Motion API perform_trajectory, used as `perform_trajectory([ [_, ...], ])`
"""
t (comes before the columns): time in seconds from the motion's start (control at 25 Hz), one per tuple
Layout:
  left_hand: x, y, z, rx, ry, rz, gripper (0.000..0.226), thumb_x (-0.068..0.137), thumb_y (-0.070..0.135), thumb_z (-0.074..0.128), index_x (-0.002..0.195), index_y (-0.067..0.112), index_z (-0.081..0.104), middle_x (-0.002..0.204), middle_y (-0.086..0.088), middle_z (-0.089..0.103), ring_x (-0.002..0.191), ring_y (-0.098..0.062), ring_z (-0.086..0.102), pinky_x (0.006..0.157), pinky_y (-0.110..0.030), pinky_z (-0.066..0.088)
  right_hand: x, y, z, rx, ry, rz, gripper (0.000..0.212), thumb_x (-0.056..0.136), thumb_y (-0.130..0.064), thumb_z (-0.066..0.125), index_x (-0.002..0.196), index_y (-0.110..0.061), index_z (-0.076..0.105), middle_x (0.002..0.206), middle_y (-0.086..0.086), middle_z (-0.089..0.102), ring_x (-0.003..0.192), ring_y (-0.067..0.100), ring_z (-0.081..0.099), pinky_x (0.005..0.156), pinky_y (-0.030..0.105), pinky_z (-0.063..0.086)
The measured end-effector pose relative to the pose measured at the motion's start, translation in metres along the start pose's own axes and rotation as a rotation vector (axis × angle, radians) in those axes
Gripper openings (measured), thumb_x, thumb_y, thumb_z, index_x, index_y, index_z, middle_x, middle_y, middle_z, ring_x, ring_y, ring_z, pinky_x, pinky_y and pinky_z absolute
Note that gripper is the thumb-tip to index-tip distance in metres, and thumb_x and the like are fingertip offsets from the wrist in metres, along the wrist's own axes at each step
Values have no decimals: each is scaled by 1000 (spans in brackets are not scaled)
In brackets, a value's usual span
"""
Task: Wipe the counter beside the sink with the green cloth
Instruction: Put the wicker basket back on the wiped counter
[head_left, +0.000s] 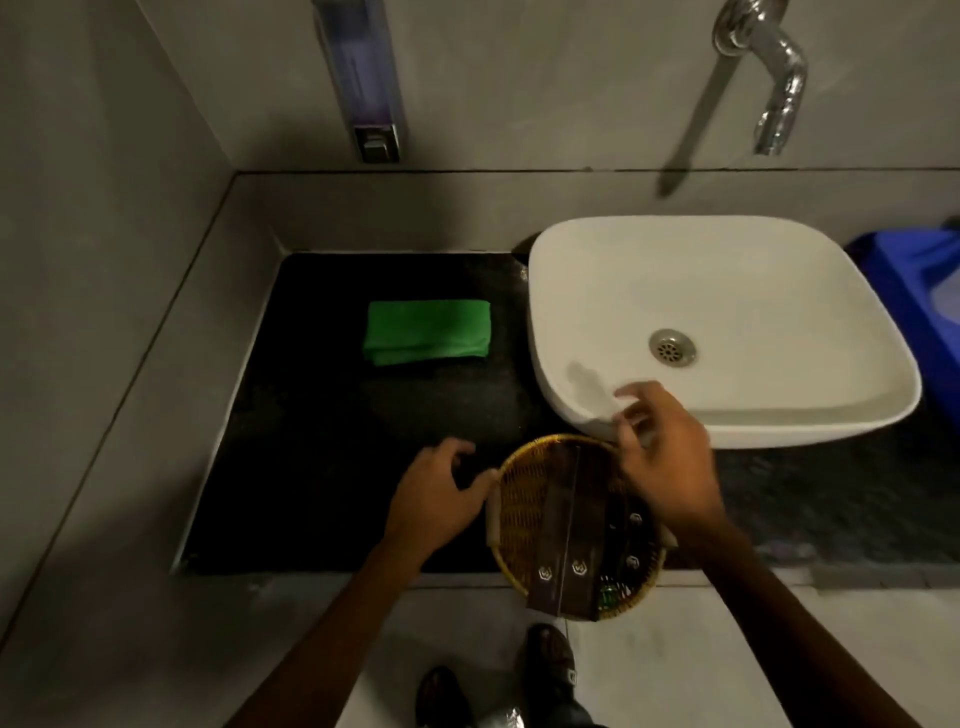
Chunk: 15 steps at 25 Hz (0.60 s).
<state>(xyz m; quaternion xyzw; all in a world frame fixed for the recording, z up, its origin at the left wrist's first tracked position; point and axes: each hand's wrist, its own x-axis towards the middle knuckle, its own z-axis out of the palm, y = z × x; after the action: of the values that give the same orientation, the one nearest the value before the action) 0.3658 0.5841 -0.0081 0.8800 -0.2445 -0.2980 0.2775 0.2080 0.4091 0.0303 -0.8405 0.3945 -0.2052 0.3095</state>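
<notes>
A folded green cloth (427, 332) lies flat on the black counter (322, 467), to the left of the white sink (597, 291). Neither hand touches it. My left hand (436, 499) is near the counter's front, fingers loosely curled, thumb against the left rim of a round yellow woven basket (524, 499). My right hand (660, 452) hovers over the basket's far right rim and the sink's front edge, fingers apart, holding nothing that I can see.
The basket holds dark flat packets (566, 545) and overhangs the counter's front edge. A chrome tap (774, 67) and a wall soap dispenser (363, 78) are mounted behind. A blue bin (919, 291) stands to the right. Grey walls close the left side.
</notes>
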Motion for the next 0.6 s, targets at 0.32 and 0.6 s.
perform_trajectory([
  [0.32,-54,5,33,-383,42,-131,59,86,23,65,137,25,35,95,-3,67,85,-18,68,74,-38,58,-42,80,-20,50,-457,369,26,88,-20,63,111,-18,50,93,4,67,70,6,64,57,20,54],
  [0.6,-29,-60,-47,-366,491,-253,51,80,55,63,122,35,43,84,4,68,79,-17,68,63,-30,50,-10,-12,58,210,-593,179,35,77,-24,73,106,-24,53,82,5,69,73,20,71,69,39,61],
])
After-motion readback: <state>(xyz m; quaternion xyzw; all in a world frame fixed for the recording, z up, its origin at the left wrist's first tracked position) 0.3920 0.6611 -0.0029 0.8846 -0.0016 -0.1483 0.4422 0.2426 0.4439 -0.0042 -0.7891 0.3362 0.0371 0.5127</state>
